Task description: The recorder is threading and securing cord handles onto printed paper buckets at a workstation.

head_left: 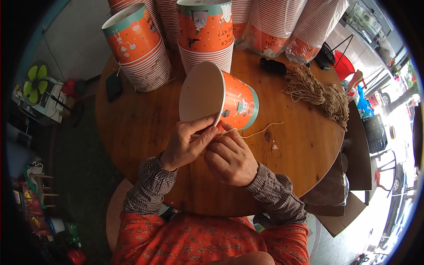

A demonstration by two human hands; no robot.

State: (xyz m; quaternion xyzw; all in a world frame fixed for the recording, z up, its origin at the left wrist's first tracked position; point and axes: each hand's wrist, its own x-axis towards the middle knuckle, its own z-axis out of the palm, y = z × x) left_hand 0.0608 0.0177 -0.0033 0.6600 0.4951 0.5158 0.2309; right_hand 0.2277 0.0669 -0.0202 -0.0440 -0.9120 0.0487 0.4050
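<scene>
An orange paper bucket [238, 104] with a teal base band and Halloween figures lies tipped over the round table, its white mouth turned to the left. My left hand [183, 142] is closed on the lower part of its rim, thumb outside. Pressed close beside it, my right hand [232, 159] has its fingers bent together around a thin cream cord [264, 129]. The cord's loose end trails to the right past the bucket. Where the cord meets the bucket wall is hidden by my fingers.
Several stacks of the same buckets [143, 62] stand along the table's far side, some in clear plastic. A bundle of tan cords [318, 90] lies at the right, near a black object [273, 66]. A dark flat item [114, 86] sits at the left edge. Cardboard [338, 216] stands beyond the right edge.
</scene>
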